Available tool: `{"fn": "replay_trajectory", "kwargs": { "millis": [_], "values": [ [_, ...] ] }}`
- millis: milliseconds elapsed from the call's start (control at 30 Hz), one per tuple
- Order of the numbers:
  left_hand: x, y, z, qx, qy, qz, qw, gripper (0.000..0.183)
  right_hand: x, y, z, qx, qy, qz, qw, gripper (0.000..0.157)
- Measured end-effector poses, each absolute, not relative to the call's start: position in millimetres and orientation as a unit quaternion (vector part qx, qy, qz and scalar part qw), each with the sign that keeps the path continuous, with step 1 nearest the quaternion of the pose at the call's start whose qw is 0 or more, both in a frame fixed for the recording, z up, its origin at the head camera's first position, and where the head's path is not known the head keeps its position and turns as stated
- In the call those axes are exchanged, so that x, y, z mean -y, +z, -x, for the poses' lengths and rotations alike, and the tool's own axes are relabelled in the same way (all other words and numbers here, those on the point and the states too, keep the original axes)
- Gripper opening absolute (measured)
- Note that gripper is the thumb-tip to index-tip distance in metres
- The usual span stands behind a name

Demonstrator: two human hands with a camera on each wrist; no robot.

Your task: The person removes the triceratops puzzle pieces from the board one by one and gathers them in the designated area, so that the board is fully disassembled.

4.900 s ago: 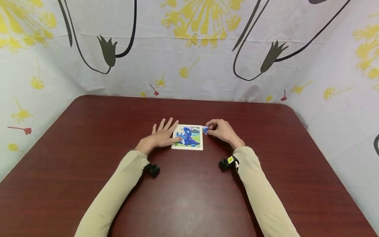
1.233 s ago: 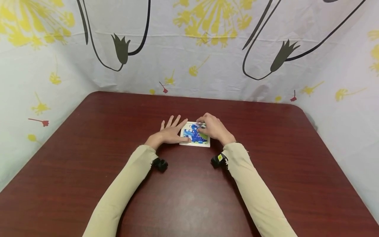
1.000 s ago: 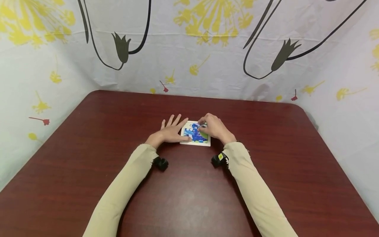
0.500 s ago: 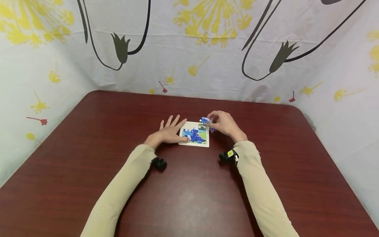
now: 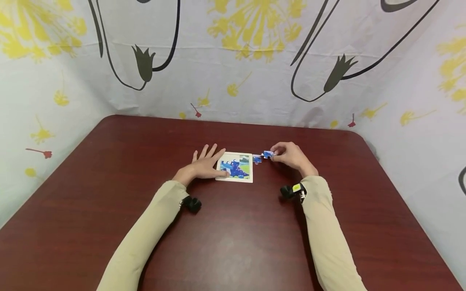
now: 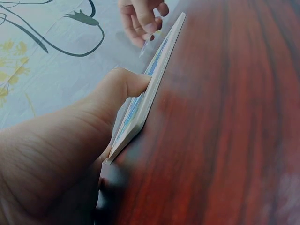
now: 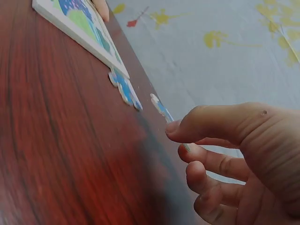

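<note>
A square jigsaw puzzle (image 5: 238, 171) with a blue dinosaur picture lies in a white-rimmed tray (image 5: 236, 180) on the table. Its upper left part shows a pale, pieceless area. My left hand (image 5: 204, 167) rests at the tray's left side, fingers spread, the thumb pressing over the near rim onto the picture. To the right, my right hand (image 5: 291, 156) pinches a blue-and-white puzzle piece (image 5: 267, 154) between thumb and fingertips, raised above the table in the right wrist view. Another blue puzzle piece (image 7: 125, 89) lies flat against the tray's right edge.
The dark red wooden table (image 5: 233, 226) extends around the tray on every side. A pale patterned cloth (image 5: 233, 97) hangs behind its far edge and along both sides. Each wrist wears a small black camera (image 5: 193, 204).
My right hand has gone from over the tray's upper right to beyond its right side, carrying a puzzle piece. The other piece beside the tray has come into clearer view. My left hand stays put.
</note>
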State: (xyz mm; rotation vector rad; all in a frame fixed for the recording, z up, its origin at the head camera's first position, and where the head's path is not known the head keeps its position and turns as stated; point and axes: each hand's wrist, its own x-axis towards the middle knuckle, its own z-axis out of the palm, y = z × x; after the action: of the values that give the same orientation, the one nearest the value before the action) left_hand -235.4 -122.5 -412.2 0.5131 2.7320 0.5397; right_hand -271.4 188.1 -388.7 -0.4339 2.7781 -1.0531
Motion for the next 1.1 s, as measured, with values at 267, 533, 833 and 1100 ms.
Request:
{"fn": "replay_trajectory", "kwargs": {
  "millis": [267,533,833,1100],
  "values": [
    [125,-414,233,-0.955,0.187,-0.175,0.152,0.094,-193,-398,272,-0.913,-0.373,0.140,0.084,0.026],
    [124,-414,234,-0.954,0.191,-0.176,0.152,0.094,-192,-402,272,-0.923,-0.351,0.135,0.075,0.025],
    [123,-414,234,-0.953,0.188,-0.178,0.157,0.094,-192,-403,270,-0.926,-0.345,0.130,0.080,0.026],
    [123,-414,235,-0.954,0.186,-0.179,0.155,0.093,-194,-399,271,-0.925,-0.346,0.138,0.080,0.033]
  ]
}}
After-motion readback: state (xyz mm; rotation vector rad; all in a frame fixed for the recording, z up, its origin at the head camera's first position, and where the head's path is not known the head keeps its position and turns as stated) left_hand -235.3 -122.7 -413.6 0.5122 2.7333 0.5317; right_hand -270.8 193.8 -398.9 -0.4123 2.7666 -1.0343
